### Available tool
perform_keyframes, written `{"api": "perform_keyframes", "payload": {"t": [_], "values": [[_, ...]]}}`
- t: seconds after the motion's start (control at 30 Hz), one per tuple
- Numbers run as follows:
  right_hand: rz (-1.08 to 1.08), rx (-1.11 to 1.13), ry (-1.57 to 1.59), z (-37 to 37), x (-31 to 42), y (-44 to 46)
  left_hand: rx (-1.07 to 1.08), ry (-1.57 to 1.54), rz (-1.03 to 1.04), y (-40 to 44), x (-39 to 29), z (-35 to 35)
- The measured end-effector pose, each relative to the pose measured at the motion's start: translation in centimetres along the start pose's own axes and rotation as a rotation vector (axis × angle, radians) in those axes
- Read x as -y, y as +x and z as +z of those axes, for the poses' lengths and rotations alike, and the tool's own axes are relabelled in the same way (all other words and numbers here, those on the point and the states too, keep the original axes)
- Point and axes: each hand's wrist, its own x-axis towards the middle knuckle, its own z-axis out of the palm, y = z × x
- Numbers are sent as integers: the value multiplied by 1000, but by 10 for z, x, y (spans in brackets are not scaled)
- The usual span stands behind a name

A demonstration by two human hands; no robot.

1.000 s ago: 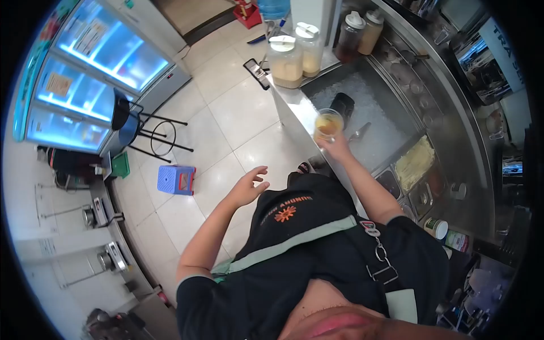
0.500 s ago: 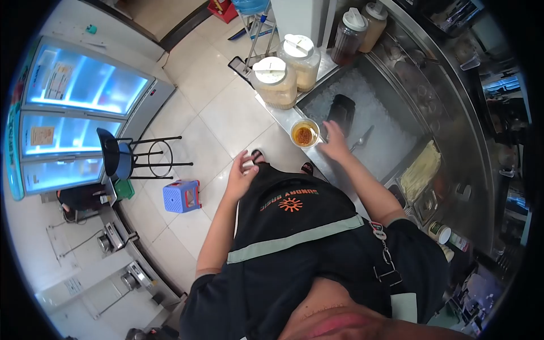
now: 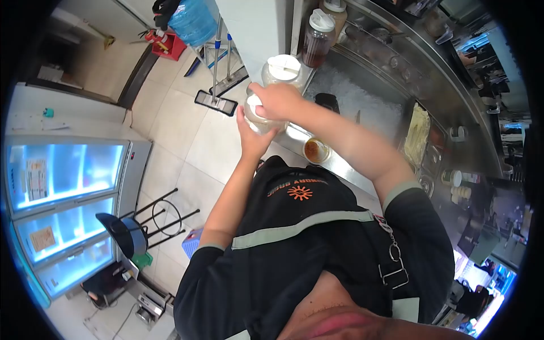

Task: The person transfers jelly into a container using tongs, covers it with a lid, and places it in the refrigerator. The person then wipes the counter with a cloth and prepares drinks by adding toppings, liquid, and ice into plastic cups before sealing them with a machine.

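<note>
My left hand [image 3: 254, 137] is wrapped round the lower side of a clear plastic jar [image 3: 262, 123] on the counter's edge. Over the top of that jar, my right hand [image 3: 277, 102] grips its white lid [image 3: 253, 103], which it partly covers. Just behind stands a second clear jar with a white lid [image 3: 284, 67], close to my right hand. A cup [image 3: 315, 151] holding an amber-brown content sits on the steel counter, below my right forearm and apart from both hands.
An ice bin [image 3: 362, 85] with a black container [image 3: 327, 102] in it lies to the right. Further back stands a jug of dark liquid [image 3: 317, 42]. A flat mop [image 3: 216, 103], a bar stool [image 3: 133, 232] and glass-door fridges [image 3: 68, 175] are on the left.
Both hands have moved up to the near jar and taken hold of it and its lid. My right hand has left the area beside the cup. The view has shifted.
</note>
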Motion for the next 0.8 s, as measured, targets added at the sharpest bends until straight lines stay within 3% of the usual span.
{"api": "perform_keyframes", "payload": {"t": [0.03,0.1,0.13,0.17,0.23,0.3,0.37,0.4,0.43,0.5,0.6,0.77,0.8], "values": [[16,1,-8,9,0,6,22,-72,10,-5,17,-7],[246,-270,409,25,7,11,38,-103,-66,-21,35,-19],[373,-107,667,15,8,11,120,-95,-37,-31,37,-22],[388,-106,661,11,12,10,200,-89,-3,-33,33,-23],[572,70,1371,9,23,2,214,-145,39,-25,13,-25],[527,-44,1207,11,34,-9,121,-251,-68,-10,24,-13],[317,-17,583,-1,37,-14,182,-355,-16,0,26,-13],[340,-137,220,5,36,-12,196,-383,-46,3,25,-20],[492,-104,136,-16,52,-9,211,-405,-78,5,26,-27],[325,-392,57,4,53,6,282,-381,-19,9,40,-39],[324,-329,56,41,40,32,294,-357,28,2,48,-40],[344,-371,147,49,40,29,182,-334,-140,5,31,-30],[183,-514,39,53,38,30,178,-321,-149,6,30,-31]]}}
